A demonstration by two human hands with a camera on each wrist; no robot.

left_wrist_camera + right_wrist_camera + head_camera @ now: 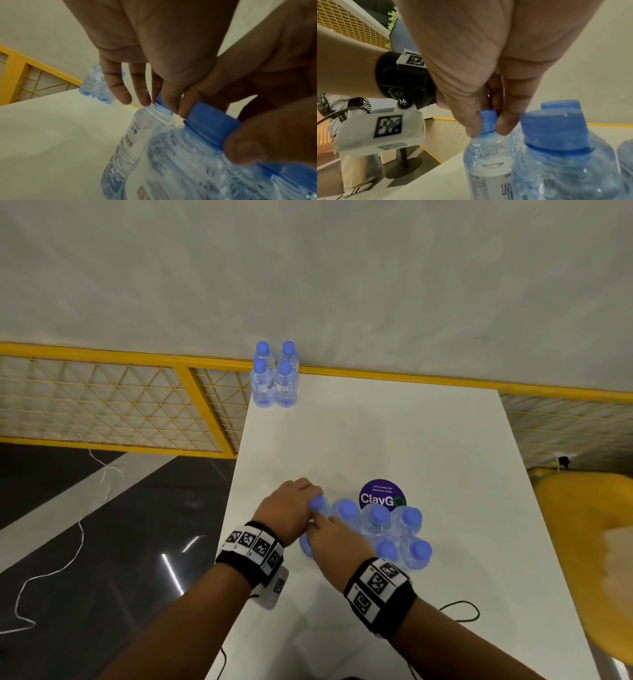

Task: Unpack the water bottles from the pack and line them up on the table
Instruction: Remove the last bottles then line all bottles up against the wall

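Left hand (291, 506), lower centre of the head view: fingers curled over the blue cap (317, 503) of the leftmost bottle of the near group; the left wrist view shows thumb and fingertips (120, 93) closing on that cap. Right hand (337, 537), just below: the right wrist view shows thumb and forefinger pinching the cap of a second bottle (488, 159); in the head view this bottle is largely hidden beneath the hand. Near group (376, 529): seven blue caps countable, in two touching rows; bodies blurred, and any wrap cannot be made out. Far group (274, 378), upper centre: four upright bottles in a two-by-two block at the far left corner of the white table (428, 440). One purple round sticker (382, 494), partly covered by the near row.
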